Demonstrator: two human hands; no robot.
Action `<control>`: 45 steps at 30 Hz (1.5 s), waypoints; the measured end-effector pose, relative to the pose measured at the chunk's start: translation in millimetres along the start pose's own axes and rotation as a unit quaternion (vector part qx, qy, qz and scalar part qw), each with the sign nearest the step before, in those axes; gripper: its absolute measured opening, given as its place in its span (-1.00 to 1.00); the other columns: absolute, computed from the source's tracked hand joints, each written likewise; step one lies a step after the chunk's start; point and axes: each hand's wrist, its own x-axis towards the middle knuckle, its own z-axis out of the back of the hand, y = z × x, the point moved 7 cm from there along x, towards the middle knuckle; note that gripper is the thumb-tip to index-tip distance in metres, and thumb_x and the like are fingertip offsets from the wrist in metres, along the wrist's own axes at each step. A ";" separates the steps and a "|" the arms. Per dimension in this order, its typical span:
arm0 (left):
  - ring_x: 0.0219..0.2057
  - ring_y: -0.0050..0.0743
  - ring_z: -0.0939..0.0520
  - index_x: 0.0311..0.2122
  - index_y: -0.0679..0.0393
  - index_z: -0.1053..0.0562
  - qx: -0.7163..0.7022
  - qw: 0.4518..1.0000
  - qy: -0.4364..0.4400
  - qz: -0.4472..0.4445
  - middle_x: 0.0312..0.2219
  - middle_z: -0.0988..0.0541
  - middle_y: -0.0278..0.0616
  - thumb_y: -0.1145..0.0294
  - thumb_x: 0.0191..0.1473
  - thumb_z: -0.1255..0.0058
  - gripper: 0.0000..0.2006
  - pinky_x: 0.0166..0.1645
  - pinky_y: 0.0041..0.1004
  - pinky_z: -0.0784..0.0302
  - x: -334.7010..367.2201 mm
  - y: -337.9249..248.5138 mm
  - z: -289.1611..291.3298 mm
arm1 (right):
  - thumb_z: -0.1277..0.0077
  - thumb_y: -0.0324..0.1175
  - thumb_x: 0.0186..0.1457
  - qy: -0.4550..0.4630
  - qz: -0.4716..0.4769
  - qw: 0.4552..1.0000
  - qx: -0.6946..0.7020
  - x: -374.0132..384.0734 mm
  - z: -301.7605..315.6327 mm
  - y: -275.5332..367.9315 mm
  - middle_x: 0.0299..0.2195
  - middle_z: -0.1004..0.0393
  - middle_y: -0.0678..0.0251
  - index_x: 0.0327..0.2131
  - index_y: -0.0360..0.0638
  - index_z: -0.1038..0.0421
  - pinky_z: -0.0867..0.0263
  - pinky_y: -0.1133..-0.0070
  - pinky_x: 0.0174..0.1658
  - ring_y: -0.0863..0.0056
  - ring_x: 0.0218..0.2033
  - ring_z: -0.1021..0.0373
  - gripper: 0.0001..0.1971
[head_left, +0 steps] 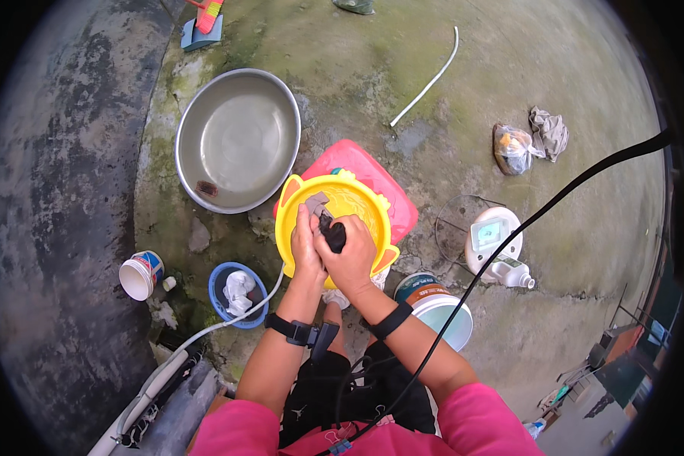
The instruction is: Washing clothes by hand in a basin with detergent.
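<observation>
Over a yellow basin (384, 216) with ear-shaped handles, my two hands press together around a small bunched grey and black cloth (333, 234). My left hand (306, 247) is closed on its left side, and a grey end pokes out above the fingers. From the right, my right hand (351, 253) grips the black part, fingers curled. The cloth's exact kind cannot be made out. Water shows in the basin, which rests on a pink-red stool or box (397, 199).
A large metal tub (239, 137) stands at the far left. Nearer are a blue basin (219, 301) with white cloth, a hose (197, 334) and a paint bucket (138, 275). To the right are another bucket (447, 319), a white bottle (511, 271) and a black cable (570, 175) crossing the view.
</observation>
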 end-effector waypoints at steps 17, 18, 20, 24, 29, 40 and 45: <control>-0.63 -0.74 -0.21 -0.54 0.02 -0.28 -0.067 0.991 -0.114 0.001 -0.68 -0.19 -0.50 0.18 0.06 0.17 -0.78 -0.50 -0.65 -0.12 -27.9 -5.1 -15.6 | 0.00 -0.11 -0.20 0.017 -0.101 0.993 -0.058 8.4 -7.5 -20.0 -0.71 -0.34 0.18 -0.64 -0.19 -0.37 -0.20 0.40 -0.52 0.21 -0.63 -0.30 -0.69; -0.62 -0.75 -0.18 -0.50 0.04 -0.31 -0.067 0.989 -0.129 -0.015 -0.67 -0.17 -0.50 0.20 0.06 0.16 -0.81 -0.50 -0.66 -0.09 -33.0 -5.7 -11.5 | 0.02 -0.09 -0.18 0.017 -0.181 0.982 -0.059 12.8 -14.0 -47.1 -0.70 -0.36 0.17 -0.61 -0.22 -0.39 -0.22 0.42 -0.51 0.24 -0.63 -0.33 -0.67; -0.63 -0.74 -0.14 -0.47 0.04 -0.32 -0.041 0.999 -0.030 0.019 -0.69 -0.15 -0.51 0.23 0.04 0.15 -0.85 -0.52 -0.68 -0.03 -31.6 3.3 -15.3 | -0.04 -0.19 -0.17 0.073 -0.398 0.890 0.209 4.9 -36.1 -112.9 -0.69 -0.37 0.35 -0.63 -0.16 -0.38 -0.21 0.54 -0.57 0.45 -0.66 -0.35 -0.76; -0.65 -0.78 -0.18 -0.49 0.07 -0.32 -0.069 0.990 0.080 0.098 -0.73 -0.15 -0.53 0.35 0.01 0.17 -0.91 -0.50 -0.73 -0.08 -34.8 -2.3 -18.1 | 0.02 -0.20 -0.05 0.191 -0.473 0.611 0.605 -11.5 -48.9 -88.6 -0.30 -0.39 0.14 -0.20 -0.29 -0.26 -0.37 0.54 -0.26 0.40 -0.32 -0.38 -0.61; -0.50 -0.68 -0.40 -0.42 0.10 -0.35 -0.091 0.942 0.234 0.222 -0.70 -0.31 -0.53 0.36 -0.01 0.19 -0.90 -0.27 -0.56 -0.33 -34.5 11.1 -5.9 | 0.04 -0.27 -0.03 0.266 -0.430 0.608 0.612 -13.9 -40.9 -82.2 -0.29 -0.41 0.16 -0.20 -0.30 -0.29 -0.35 0.52 -0.20 0.40 -0.28 -0.39 -0.66; -0.06 -0.35 -0.36 0.03 0.11 -0.20 -0.101 0.962 0.105 0.231 -0.06 -0.32 -0.17 -0.06 0.05 0.25 -0.46 0.00 -0.32 -0.28 -36.6 14.4 2.6 | 0.03 -0.48 -0.25 0.187 -0.050 0.958 0.213 2.7 -6.2 -14.9 -0.34 -0.43 0.23 -0.26 -0.07 -0.31 -0.27 0.50 -0.20 0.28 -0.30 -0.36 -0.66; -0.25 -0.34 -0.48 -0.20 0.15 -0.35 -0.113 0.987 0.072 0.088 -0.31 -0.46 -0.14 0.15 0.06 0.19 -0.69 -0.14 -0.38 -0.40 7.9 15.0 43.7 | -0.07 -0.32 -0.35 0.152 0.228 0.962 0.020 -35.6 0.0 59.4 -0.34 -0.29 0.26 -0.54 -0.08 -0.34 -0.17 0.43 -0.29 0.26 -0.34 -0.29 -0.81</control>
